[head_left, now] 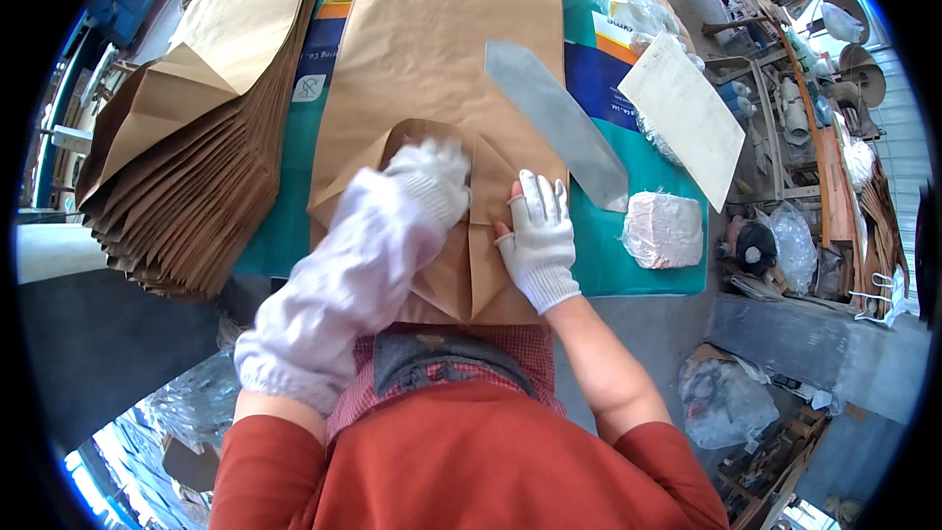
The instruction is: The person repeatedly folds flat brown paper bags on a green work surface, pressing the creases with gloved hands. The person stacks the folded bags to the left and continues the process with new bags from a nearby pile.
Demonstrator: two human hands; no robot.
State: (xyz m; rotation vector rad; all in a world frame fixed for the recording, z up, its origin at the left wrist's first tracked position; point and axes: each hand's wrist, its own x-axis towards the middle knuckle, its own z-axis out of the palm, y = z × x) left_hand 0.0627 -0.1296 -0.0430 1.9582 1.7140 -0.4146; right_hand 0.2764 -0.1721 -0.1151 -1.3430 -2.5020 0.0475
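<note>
A long brown paper bag lies flat on the teal table, its near end folded into flaps. My left hand, in a white glove and a white sleeve cover, presses down on the left part of the folded end. It looks blurred. My right hand, in a white glove with bare fingertips, lies flat on the right flap of the fold. Neither hand grips anything.
A thick stack of folded brown bags sits at the left. A grey flat blade-shaped board and a cream board lie to the right, with a wrapped whitish block near them. Cluttered shelves stand at the far right.
</note>
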